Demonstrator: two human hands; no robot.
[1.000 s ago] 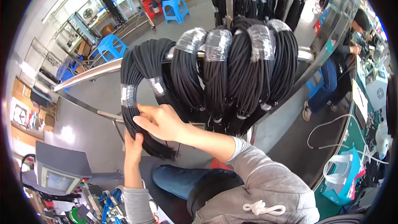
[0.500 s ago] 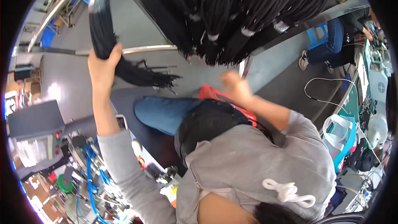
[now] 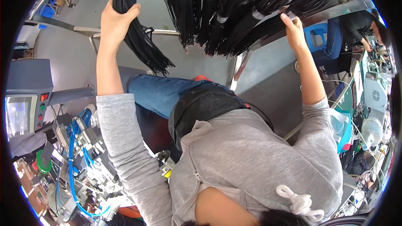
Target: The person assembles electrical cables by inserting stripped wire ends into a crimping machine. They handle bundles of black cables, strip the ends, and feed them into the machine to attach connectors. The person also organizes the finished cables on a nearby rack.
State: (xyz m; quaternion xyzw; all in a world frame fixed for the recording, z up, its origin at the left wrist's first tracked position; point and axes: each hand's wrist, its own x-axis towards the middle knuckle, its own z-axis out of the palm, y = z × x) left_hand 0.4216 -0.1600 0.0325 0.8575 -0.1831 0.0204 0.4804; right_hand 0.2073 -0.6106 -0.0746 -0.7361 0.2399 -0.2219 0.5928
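My left hand (image 3: 114,24) is closed round a thick bundle of black cables (image 3: 144,46), its thumb on the near side. Below that hand the loose cable ends fan out over the floor. At the far right of several hanging black cable bundles (image 3: 234,23), my right hand (image 3: 295,33) is raised with its fingers closed on a cable bundle (image 3: 289,13) by a clear tape wrap. The far fingers of this hand are partly hidden. Pale bands of tape wrap several of the hanging bundles near their lower ends.
A metal rack bar (image 3: 331,14) runs beside the bundles. At the left stands a grey control box (image 3: 29,77) with a screen, above a machine with blue hoses (image 3: 71,159). A co-worker (image 3: 356,27) sits at the right by a bench with a white fan (image 3: 372,133).
My right hand has moved up and to the right, from below the bundles onto one of them. My left hand has risen slightly with its bundle, whose ends now hang more steeply.
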